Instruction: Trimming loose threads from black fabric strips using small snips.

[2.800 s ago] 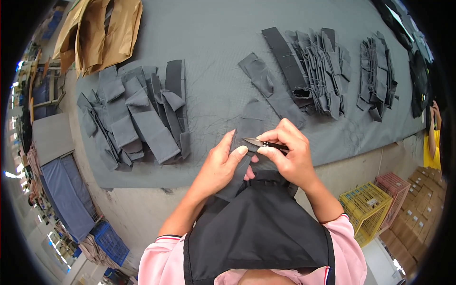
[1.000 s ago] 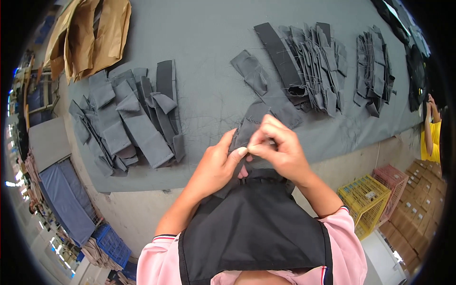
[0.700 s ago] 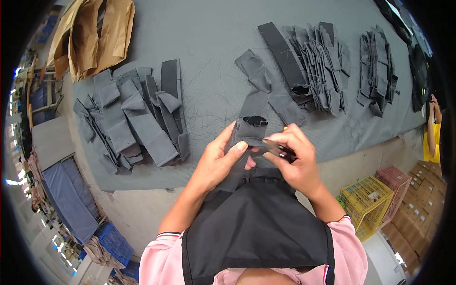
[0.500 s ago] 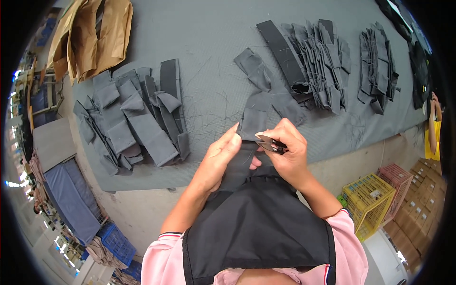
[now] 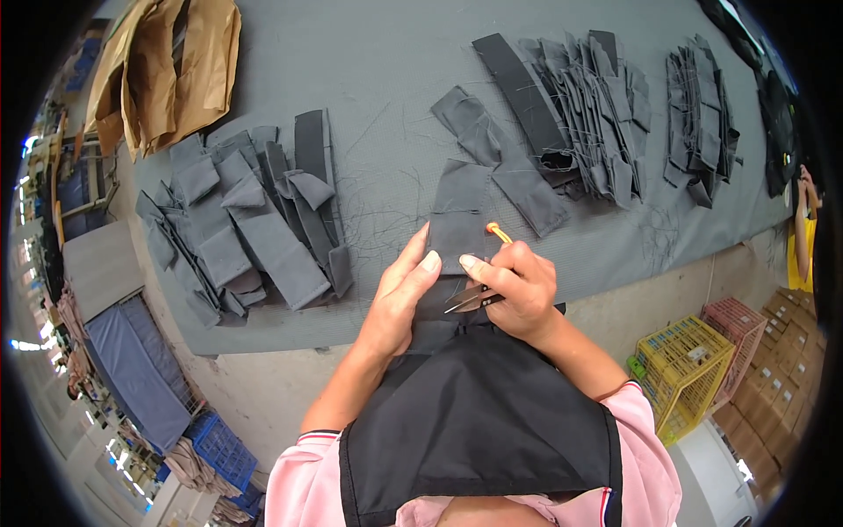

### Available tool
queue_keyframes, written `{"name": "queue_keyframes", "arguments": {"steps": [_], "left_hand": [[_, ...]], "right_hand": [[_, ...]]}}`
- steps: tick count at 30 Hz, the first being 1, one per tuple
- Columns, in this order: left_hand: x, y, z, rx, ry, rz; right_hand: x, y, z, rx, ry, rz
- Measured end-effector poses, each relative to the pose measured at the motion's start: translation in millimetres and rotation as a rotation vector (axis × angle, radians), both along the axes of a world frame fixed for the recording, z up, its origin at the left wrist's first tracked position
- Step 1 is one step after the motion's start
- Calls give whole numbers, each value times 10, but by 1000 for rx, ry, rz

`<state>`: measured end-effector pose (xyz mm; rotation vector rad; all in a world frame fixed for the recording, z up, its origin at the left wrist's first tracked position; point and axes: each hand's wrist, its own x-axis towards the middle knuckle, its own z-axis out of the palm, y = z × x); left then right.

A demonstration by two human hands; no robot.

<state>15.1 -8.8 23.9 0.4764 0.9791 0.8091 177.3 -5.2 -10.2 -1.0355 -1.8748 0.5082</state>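
Near the table's front edge, my left hand (image 5: 392, 306) pinches the left side of a dark grey sewn fabric strip (image 5: 457, 230), thumb on top. My right hand (image 5: 527, 294) holds small thread snips (image 5: 470, 301) in its palm, blades pointing left below the strip. An orange cord loop (image 5: 495, 231) sticks out above that hand. The right thumb presses on the strip's lower right part. Beyond my hands lies another folded grey strip (image 5: 529, 198), close to or joined with the held one; I cannot tell which.
A loose pile of grey strips (image 5: 255, 215) lies left on the grey-covered table (image 5: 378, 53). Two stacked bundles, one nearer (image 5: 588, 114) and one farther right (image 5: 698, 114), lie right. Brown paper (image 5: 167, 70) is far left. Loose threads are scattered. Yellow crate (image 5: 680, 369) stands on the right; another person (image 5: 803, 228) is beyond.
The snips have turned in my right hand, from beside the strip's edge to below it, and the orange cord now shows. The strip lies flatter, with more of it showing between my hands.
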Motion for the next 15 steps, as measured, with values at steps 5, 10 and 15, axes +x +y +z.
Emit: {"name": "queue_keyframes", "arguments": {"steps": [5,10,15], "left_hand": [[9,-5,25,-28,2,47],[7,-17,38,29,-4,-40],[52,-69,-25,119,130,-6]], "right_hand": [[4,-12,-5,22,29,2],[8,-5,28,31,-40,33],[-21,-27,2,-172,124,39]]}}
